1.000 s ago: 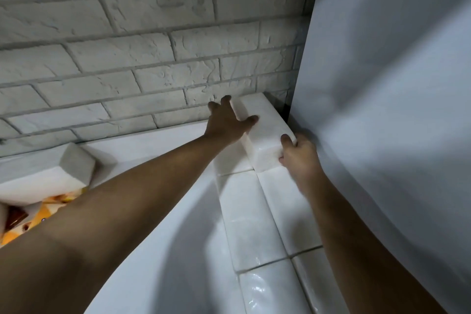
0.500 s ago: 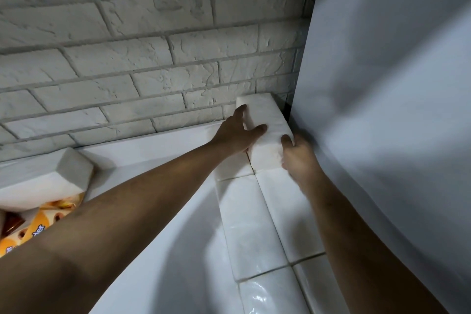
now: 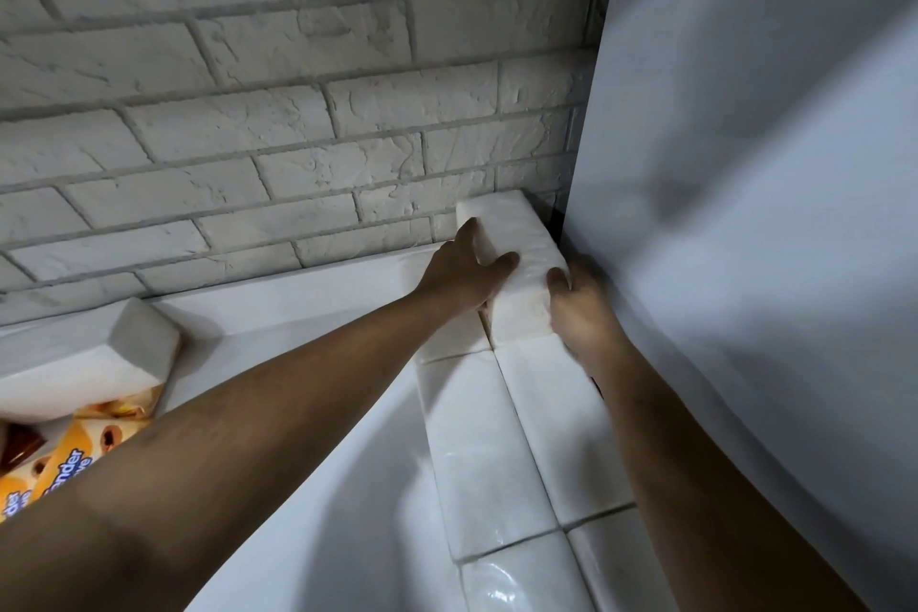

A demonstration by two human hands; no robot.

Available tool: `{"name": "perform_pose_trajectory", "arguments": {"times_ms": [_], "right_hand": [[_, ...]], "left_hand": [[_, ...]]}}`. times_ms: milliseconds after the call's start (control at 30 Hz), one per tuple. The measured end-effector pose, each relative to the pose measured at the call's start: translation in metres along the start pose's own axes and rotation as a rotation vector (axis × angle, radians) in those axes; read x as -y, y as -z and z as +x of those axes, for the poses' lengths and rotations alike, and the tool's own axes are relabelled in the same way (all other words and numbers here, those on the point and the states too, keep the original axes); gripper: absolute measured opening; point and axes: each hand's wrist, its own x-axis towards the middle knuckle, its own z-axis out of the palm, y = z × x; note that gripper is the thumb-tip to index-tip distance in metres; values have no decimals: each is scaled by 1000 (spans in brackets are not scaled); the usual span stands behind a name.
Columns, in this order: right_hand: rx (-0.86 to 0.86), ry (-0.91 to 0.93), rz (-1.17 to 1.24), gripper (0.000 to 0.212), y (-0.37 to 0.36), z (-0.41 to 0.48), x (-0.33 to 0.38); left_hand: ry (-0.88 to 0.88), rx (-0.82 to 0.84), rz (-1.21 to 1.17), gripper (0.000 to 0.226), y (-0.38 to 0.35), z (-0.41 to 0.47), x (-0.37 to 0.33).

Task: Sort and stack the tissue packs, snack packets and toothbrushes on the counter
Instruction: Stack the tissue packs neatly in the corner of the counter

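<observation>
White brick wall (image 3: pixel 278 149) is seen behind a white counter (image 3: pixel 308 437), bounded at the right by a plain white panel (image 3: pixel 770 214). Against that panel, tissue packs (image 3: pixel 492 452) are laid in two rows, and a top tissue pack (image 3: pixel 516 263) is stacked on them in the corner by the wall. Well away from the panel, another tissue pack (image 3: pixel 74 363) is rested on orange snack packets (image 3: pixel 59 467), where part of a word, "nder", can be read. Both arms are stretched forward. The top pack is clamped between the left hand (image 3: pixel 462 273) and the right hand (image 3: pixel 581 308).
</observation>
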Motion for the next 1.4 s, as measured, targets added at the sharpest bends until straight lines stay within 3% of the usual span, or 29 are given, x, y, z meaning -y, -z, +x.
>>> {"name": "perform_pose_trajectory", "arguments": {"times_ms": [267, 400, 500, 667, 800, 933, 1400], "right_hand": [[31, -6, -60, 74, 4, -10, 12], [22, 23, -130, 60, 10, -17, 21], [-94, 70, -268, 58, 12, -25, 28], [-323, 273, -399, 56, 5, -53, 53], [-359, 417, -409, 54, -23, -82, 84], [-283, 572, -285, 53, -78, -113, 109], [297, 476, -293, 69, -310, -196, 177]], "left_hand": [[8, 3, -22, 89, 1, -1, -2], [2, 6, -18, 109, 9, -4, 2], [-16, -22, -5, 113, 23, -12, 6], [-34, -146, -23, 91, 59, -38, 25], [-45, -268, -16, 77, 95, -70, 52], [-4, -378, -11, 68, 142, -109, 92], [216, -592, 115, 72, 334, -196, 263]]}}
